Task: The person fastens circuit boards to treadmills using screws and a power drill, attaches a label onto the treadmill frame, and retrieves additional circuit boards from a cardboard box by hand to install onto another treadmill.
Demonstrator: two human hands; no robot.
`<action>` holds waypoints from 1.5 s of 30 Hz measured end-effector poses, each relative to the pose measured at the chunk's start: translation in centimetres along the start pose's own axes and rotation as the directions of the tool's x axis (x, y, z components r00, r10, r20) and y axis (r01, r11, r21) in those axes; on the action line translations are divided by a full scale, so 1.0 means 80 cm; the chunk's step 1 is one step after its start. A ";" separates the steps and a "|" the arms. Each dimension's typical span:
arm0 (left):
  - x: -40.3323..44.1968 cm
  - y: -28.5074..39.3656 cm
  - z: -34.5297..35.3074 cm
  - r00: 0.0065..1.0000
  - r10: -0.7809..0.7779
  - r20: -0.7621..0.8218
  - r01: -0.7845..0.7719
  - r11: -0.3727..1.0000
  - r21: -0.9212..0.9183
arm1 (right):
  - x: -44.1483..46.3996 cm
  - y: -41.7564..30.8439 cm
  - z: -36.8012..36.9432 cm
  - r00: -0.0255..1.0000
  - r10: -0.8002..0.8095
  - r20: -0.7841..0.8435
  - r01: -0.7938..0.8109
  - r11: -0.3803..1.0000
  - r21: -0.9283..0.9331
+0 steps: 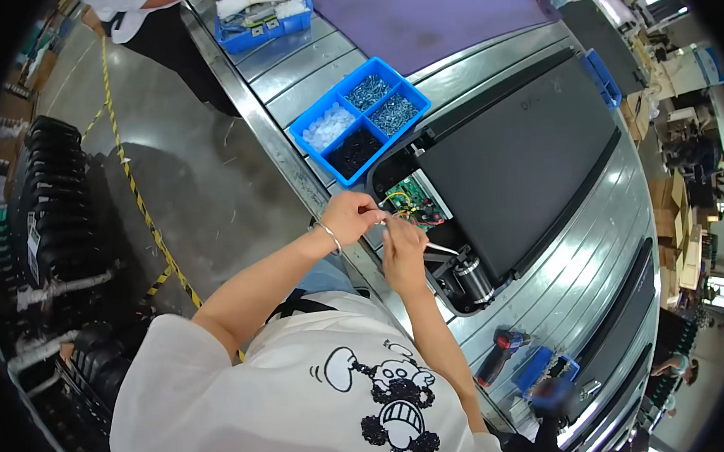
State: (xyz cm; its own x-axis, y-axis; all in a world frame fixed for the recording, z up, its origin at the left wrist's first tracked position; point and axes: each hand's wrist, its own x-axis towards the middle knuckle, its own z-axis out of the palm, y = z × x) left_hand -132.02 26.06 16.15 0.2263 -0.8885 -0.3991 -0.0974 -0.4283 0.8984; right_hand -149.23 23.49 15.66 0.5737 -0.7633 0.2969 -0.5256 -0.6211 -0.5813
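Observation:
My left hand (353, 218), with a bracelet at its wrist, is closed in a pinch at the near edge of a black treadmill-like frame. Close beside it, my right hand (403, 247) is also pinched, its fingertips almost meeting the left ones. Thin wires (411, 216) run from a green circuit board (408, 197) towards both hands. A white cable (441, 248) stretches from my right hand to the cylindrical motor (473, 279). What lies exactly between the fingertips is small and partly hidden. The dark flat belt deck (528, 158) extends away from the board.
A blue divided bin (342, 176) of screws and white and black small parts stands beyond my hands. A red-black power drill (503, 356) lies on the metal roller table (559, 259), near another blue bin (533, 368). Co-workers stand across and along the line.

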 end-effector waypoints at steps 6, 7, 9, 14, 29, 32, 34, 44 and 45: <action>0.095 -0.036 -0.008 0.978 -0.181 0.103 0.205 0.920 -0.334 | 0.062 0.034 0.040 0.971 0.238 0.002 -0.238 0.971 0.031; 0.110 -0.041 -0.010 0.976 -0.198 0.096 0.217 0.936 -0.278 | 0.076 0.046 0.040 0.932 0.360 0.037 -0.357 0.931 -0.077; 0.131 -0.033 -0.019 0.958 -0.269 0.100 0.286 0.905 -0.315 | 0.105 0.066 0.039 0.829 0.554 0.074 -0.524 0.816 -0.247; 0.156 -0.051 -0.053 0.911 -0.340 0.233 0.382 0.908 -0.169 | 0.131 0.076 0.058 0.782 0.613 0.114 -0.534 0.753 -0.385; 0.169 -0.050 -0.069 0.865 -0.392 0.312 0.466 0.858 -0.215 | 0.157 0.074 0.074 0.625 0.751 0.214 -0.572 0.626 -0.530; 0.170 -0.048 -0.070 0.859 -0.404 0.315 0.479 0.851 -0.214 | 0.164 0.075 0.075 0.628 0.739 0.243 -0.536 0.637 -0.554; 0.170 -0.048 -0.070 0.857 -0.408 0.314 0.482 0.850 -0.213 | 0.169 0.075 0.079 0.628 0.732 0.264 -0.498 0.639 -0.586; 0.162 -0.068 -0.054 0.907 -0.337 0.251 0.395 0.888 -0.237 | 0.167 0.087 0.091 0.633 0.721 0.281 -0.452 0.640 -0.622; 0.166 -0.076 -0.053 0.929 -0.293 0.228 0.344 0.909 -0.234 | 0.147 0.110 0.097 0.664 0.681 0.310 -0.382 0.665 -0.641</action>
State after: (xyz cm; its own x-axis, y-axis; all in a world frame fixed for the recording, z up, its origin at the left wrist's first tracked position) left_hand -124.27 17.56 6.15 0.0175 -0.7373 -0.6754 0.2159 -0.6567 0.7225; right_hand -142.25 10.44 8.16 0.2179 -0.8746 -0.4331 -0.9719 -0.2351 -0.0142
